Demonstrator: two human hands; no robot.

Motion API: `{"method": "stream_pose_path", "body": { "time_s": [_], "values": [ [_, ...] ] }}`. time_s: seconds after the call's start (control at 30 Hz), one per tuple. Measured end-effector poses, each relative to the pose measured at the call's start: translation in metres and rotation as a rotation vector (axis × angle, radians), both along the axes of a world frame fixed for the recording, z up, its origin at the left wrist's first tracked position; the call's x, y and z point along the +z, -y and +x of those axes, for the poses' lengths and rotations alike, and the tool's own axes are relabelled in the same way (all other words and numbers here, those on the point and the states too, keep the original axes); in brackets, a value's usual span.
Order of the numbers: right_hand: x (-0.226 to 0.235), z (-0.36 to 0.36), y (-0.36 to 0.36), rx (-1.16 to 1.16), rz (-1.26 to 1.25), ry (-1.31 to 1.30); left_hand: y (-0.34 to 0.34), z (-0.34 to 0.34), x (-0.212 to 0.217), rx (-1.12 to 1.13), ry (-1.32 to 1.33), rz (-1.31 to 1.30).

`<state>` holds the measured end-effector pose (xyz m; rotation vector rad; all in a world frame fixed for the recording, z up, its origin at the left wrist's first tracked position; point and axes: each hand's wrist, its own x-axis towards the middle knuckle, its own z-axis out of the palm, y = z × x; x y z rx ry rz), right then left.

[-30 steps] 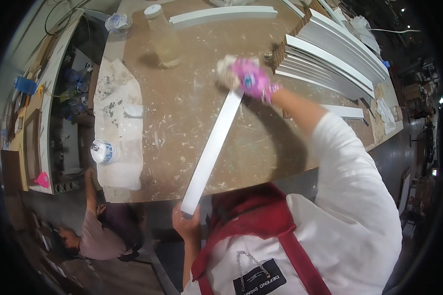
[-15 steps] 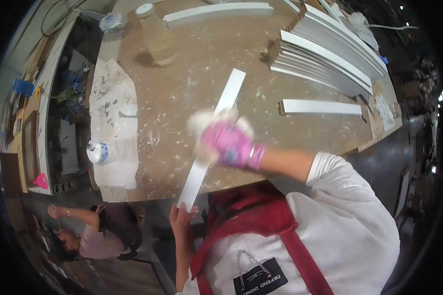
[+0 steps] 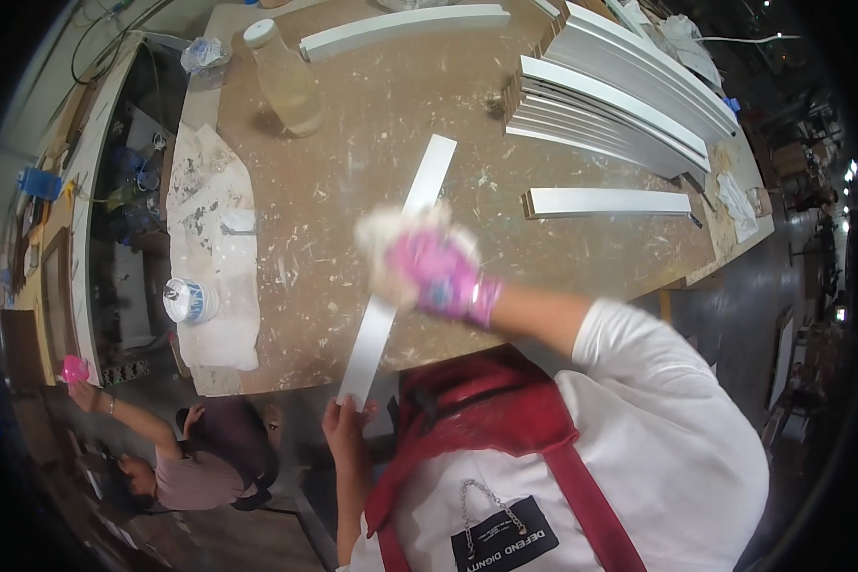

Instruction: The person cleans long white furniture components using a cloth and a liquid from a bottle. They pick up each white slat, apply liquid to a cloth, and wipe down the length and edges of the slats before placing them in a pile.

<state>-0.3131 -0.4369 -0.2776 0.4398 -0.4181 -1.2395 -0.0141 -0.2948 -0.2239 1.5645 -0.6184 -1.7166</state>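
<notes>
A long white strip (image 3: 376,334) lies slantwise on the worktable, its near end jutting past the front edge. My bare left hand (image 3: 346,419) is closed around that near end. My right hand (image 3: 437,274), in a pink patterned glove, presses a whitish cloth (image 3: 376,255) onto the middle of the strip. The cloth is bunched and blurred by motion; it covers that part of the strip and hides some of my fingertips.
Stacked white strips (image 3: 605,119) fill the back right, with a single strip (image 3: 608,202) nearer. A clear bottle (image 3: 284,81) stands back left; a small white tub (image 3: 190,300) sits on a stained sheet (image 3: 214,248). A co-worker (image 3: 195,462) is at lower left, hand by a pink object (image 3: 74,369).
The whole view has shifted slightly. My right hand and the cloth stay near the middle of the strip, still blurred. The co-worker's hand has moved to the pink object.
</notes>
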Motion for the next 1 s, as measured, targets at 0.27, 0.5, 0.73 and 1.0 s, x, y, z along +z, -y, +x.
{"method": "stream_pose_path", "body": {
  "time_s": [0.27,0.5,0.73,1.0],
  "values": [
    [0.104,-0.082,0.078,0.238,0.297,2.832,-0.014,0.0,-0.001,-0.02,0.041,-0.041],
    [0.072,-0.059,0.047,0.247,0.265,2.576,-0.008,-0.01,-0.003,-0.068,-0.012,-0.046],
    [0.023,0.084,-0.092,0.402,1.08,3.335,-0.005,-0.002,-0.001,-0.121,-0.051,-0.019],
    [0.09,0.032,-0.026,0.456,0.802,2.753,-0.002,-0.019,0.001,-0.111,-0.151,0.003]
  ]
}}
